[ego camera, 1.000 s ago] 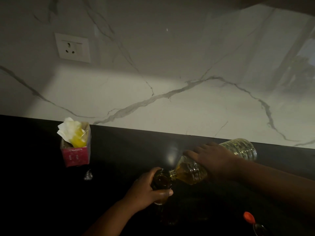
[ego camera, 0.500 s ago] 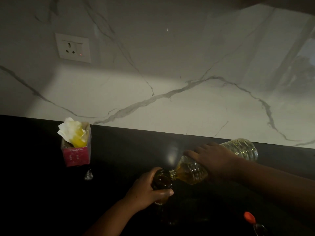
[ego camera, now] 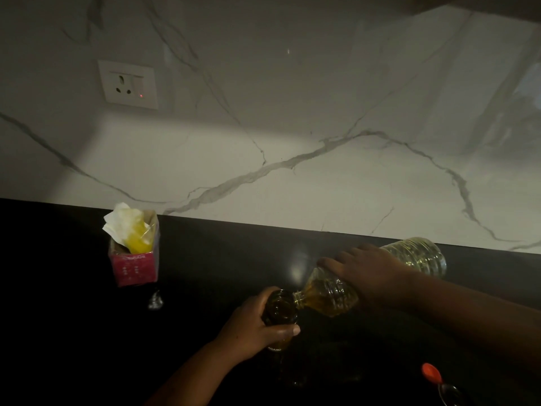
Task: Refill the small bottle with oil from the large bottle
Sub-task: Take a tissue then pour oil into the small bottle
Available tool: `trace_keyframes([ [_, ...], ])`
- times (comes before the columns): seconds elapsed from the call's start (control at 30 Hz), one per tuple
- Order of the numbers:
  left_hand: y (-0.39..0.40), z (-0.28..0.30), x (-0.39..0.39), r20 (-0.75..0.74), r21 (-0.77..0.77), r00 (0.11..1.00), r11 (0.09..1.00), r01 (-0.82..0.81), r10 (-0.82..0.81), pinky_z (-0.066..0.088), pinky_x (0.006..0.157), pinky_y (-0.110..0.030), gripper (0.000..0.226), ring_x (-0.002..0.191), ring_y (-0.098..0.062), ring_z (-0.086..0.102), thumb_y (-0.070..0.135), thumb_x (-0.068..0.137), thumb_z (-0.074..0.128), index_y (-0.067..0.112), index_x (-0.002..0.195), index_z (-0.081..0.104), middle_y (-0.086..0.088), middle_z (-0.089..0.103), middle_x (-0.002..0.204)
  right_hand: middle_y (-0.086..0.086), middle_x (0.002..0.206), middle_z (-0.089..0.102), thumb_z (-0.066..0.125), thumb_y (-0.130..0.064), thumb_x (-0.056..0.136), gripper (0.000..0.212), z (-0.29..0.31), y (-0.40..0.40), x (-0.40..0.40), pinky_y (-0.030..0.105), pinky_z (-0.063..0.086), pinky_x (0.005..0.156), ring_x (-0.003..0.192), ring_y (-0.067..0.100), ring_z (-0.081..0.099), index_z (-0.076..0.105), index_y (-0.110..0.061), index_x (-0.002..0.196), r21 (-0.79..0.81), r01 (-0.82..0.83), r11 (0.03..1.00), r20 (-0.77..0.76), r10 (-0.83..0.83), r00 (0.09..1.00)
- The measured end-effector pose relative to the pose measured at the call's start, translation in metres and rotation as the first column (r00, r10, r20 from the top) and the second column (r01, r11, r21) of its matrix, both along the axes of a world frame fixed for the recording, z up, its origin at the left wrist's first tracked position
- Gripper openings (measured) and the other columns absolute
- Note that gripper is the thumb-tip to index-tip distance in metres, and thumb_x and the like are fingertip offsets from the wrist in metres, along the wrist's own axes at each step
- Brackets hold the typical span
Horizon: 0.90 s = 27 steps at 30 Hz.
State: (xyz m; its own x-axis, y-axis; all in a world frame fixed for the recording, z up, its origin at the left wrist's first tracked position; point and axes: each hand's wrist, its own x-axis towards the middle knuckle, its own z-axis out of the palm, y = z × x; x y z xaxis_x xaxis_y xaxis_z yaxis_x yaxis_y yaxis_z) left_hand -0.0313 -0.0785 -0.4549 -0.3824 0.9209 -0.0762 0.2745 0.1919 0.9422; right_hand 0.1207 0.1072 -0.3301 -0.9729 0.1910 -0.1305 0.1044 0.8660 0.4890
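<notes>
The small dark bottle stands upright on the black counter, and my left hand is wrapped around it just below its open mouth. My right hand grips the middle of the large clear ribbed bottle, which lies tipped almost level. Its neck touches the rim of the small bottle. Yellow oil fills the lower neck end of the large bottle; its raised base looks pale and nearly clear.
A pink carton holding white paper and something yellow stands on the black counter at the left. An orange-red cap lies at the lower right beside a shiny object. The marble backsplash carries a wall socket.
Both hands and both bottles have stayed in nearly the same place. The large bottle's base has risen very slightly.
</notes>
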Motion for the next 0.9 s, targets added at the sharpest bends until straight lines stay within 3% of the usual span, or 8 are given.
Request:
trace_keyframes([
  [0.17,0.0014,-0.0026,-0.0002,-0.011,-0.012,1.000,1.000,-0.005,0.005,0.050,0.100,-0.037,0.059,0.111,-0.002,0.058,0.060,0.057,0.082,0.072,0.101,0.045,0.016,0.059,0.119,0.003,0.131,0.051,0.071,-0.050,0.072,0.094,-0.0002,-0.0005,0.0000,0.038,0.038,0.098,0.117,0.024,0.051,0.015,-0.028,0.144,0.000,0.007,1.000,0.003,-0.007,1.000],
  [0.37,0.0013,-0.0016,0.0003,0.009,-0.015,1.000,1.000,-0.001,0.001,0.048,0.100,-0.032,0.056,0.111,0.000,0.056,0.047,0.067,0.084,0.060,0.105,0.045,0.018,0.058,0.118,0.004,0.130,0.052,0.071,-0.051,0.071,0.095,0.0001,-0.0015,0.0007,0.039,0.039,0.098,0.116,0.025,0.051,0.015,-0.027,0.144,0.004,0.003,1.000,0.003,-0.003,1.000],
  [0.77,0.0022,-0.0039,0.0005,0.003,-0.010,1.000,1.000,-0.005,0.005,0.048,0.103,-0.040,0.063,0.114,-0.004,0.059,0.061,0.056,0.082,0.068,0.106,0.045,0.015,0.061,0.120,0.004,0.129,0.052,0.068,-0.046,0.076,0.089,-0.0026,0.0013,0.0011,0.039,0.040,0.097,0.115,0.026,0.052,0.015,-0.027,0.145,0.013,-0.013,1.000,-0.006,0.013,1.000],
  [0.9,0.0025,-0.0031,0.0003,0.004,-0.039,1.000,0.999,0.004,-0.004,0.046,0.105,-0.040,0.064,0.118,-0.006,0.054,0.063,0.054,0.080,0.068,0.105,0.042,0.017,0.054,0.125,0.004,0.130,0.052,0.068,-0.050,0.074,0.091,-0.0018,0.0007,0.0010,0.039,0.039,0.097,0.115,0.026,0.051,0.016,-0.027,0.144,0.005,-0.014,1.000,-0.009,0.014,1.000],
])
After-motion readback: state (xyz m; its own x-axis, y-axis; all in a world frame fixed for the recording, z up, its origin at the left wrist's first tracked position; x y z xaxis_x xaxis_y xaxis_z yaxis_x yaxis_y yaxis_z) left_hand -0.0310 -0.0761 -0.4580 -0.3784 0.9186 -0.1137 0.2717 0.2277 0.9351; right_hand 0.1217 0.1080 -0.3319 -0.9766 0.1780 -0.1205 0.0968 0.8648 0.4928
